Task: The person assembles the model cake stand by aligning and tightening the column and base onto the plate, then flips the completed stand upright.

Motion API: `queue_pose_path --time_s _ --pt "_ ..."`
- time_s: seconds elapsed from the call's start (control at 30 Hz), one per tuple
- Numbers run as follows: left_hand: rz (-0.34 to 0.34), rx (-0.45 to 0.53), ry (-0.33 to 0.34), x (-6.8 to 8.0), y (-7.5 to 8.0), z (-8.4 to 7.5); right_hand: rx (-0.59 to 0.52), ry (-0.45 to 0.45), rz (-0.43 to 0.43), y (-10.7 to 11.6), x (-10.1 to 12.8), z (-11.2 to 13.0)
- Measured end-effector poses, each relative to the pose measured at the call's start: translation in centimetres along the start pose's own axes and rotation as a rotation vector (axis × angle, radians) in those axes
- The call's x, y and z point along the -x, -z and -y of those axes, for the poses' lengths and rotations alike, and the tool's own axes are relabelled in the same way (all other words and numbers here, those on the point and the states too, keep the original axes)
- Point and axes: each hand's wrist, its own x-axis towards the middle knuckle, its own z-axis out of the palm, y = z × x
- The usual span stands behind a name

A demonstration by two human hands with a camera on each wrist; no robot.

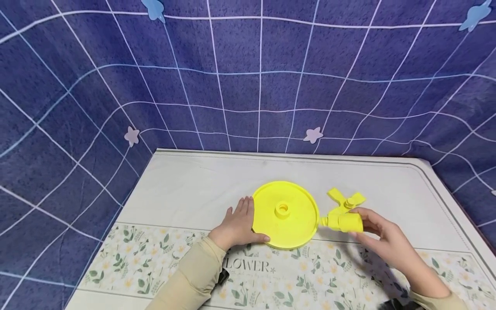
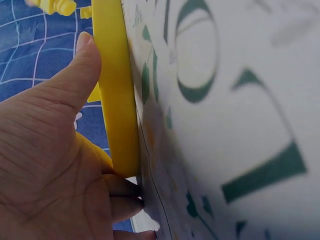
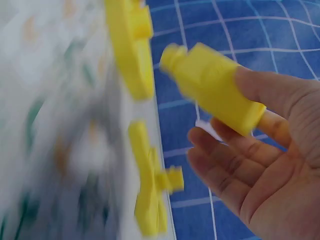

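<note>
A round yellow plate (image 1: 298, 224) with a raised rim and a hollow hub (image 1: 282, 209) in its middle lies flat on the table. My left hand (image 1: 239, 226) rests against its left edge, fingers straight, with the thumb along the front rim. Just right of the plate, my right hand (image 1: 381, 239) pinches a yellow block-shaped piece (image 1: 348, 222) with a narrow round end pointing toward the plate. In the right wrist view this piece (image 3: 215, 85) is held above the table. Behind it lies a flat yellow piece with splayed blades (image 1: 337, 196) and a short peg (image 3: 172, 180).
The table (image 1: 201, 181) wears a white cover with a band of printed flowers and lettering (image 1: 249, 265). A blue curtain (image 1: 240, 94) with a grid of lines and stars hangs behind and along both sides.
</note>
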Motion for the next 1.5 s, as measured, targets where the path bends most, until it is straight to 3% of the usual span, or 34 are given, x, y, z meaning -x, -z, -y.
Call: queue_pose_path --time_s 0.17,0.33,0.73,1.2,1.5 --pt "0.009 0.012 0.002 0.0 -0.5 0.2 -0.185 0.002 -0.034 -1.6 -2.4 1.0" --pt "0.009 0.026 0.003 0.0 -0.8 0.2 -0.229 0.026 -0.078 -3.5 -4.7 2.3" --pt "0.014 0.032 0.007 0.2 -1.2 0.0 -0.01 0.159 -0.05 -7.8 -8.0 4.0" --pt "0.001 0.01 0.001 0.4 -0.9 0.0 0.248 0.287 -0.005 -9.5 -8.7 5.3" --pt "-0.008 0.001 -0.002 0.5 -0.3 -0.1 0.298 0.284 -0.039 -10.2 -9.5 5.3"
